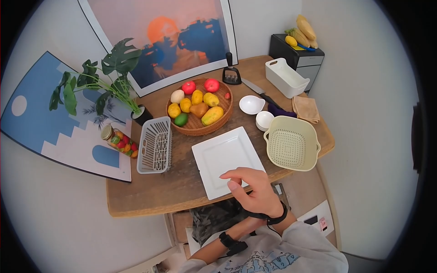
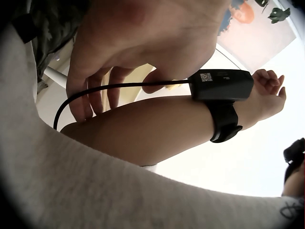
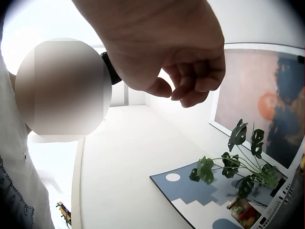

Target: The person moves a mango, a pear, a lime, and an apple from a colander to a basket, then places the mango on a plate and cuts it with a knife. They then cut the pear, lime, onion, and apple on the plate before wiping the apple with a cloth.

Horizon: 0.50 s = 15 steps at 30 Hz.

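My right hand (image 1: 257,189) is raised over the near edge of a white square plate (image 1: 223,154), fingers loosely bent, holding nothing. In the right wrist view the thumb of this hand (image 3: 178,57) lies close to its bent fingers. Mostly hidden under the right forearm in the head view is my left hand (image 1: 251,224). The left wrist view has the left hand (image 2: 143,38) beside the right forearm (image 2: 157,124), fingers reaching down to it; whether they touch it is unclear. Both wrists wear black straps.
A fruit basket (image 1: 200,132) stands behind the plate, a grey basket (image 1: 154,145) and a jar (image 1: 120,141) to its left. Rightward are white bowls (image 1: 251,104), a cream colander (image 1: 292,145), a knife (image 1: 255,86), a cloth (image 1: 306,109) and a white bin (image 1: 287,77).
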{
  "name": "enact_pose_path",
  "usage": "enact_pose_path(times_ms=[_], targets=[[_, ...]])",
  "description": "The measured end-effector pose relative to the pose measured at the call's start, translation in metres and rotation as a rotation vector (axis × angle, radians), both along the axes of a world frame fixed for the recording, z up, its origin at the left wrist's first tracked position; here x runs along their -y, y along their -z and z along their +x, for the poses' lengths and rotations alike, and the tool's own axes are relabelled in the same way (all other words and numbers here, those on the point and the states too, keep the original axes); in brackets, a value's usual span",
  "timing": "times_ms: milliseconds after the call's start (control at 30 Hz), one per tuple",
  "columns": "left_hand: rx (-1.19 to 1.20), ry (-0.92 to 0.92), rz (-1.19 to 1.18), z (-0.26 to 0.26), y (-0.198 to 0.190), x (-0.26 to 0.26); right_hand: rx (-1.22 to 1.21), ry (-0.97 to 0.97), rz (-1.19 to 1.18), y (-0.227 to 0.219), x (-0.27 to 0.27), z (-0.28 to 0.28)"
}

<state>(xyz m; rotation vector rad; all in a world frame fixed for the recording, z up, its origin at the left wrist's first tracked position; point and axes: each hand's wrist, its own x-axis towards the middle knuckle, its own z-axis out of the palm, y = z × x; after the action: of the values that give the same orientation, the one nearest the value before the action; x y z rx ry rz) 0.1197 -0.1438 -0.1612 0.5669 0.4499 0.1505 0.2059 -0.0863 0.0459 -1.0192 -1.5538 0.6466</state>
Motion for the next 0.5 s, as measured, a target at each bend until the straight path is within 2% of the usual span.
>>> enact_pose_path(times_ms=[200,500], targets=[[0.001,0.068,0.052,-0.004,0.025,0.005,0.003,-0.034,-0.003,0.003,-0.004,-0.003],[-0.049,0.001,0.015,-0.001,-0.001,-0.001,0.006,0.012,0.009,0.001,-0.006,-0.003]])
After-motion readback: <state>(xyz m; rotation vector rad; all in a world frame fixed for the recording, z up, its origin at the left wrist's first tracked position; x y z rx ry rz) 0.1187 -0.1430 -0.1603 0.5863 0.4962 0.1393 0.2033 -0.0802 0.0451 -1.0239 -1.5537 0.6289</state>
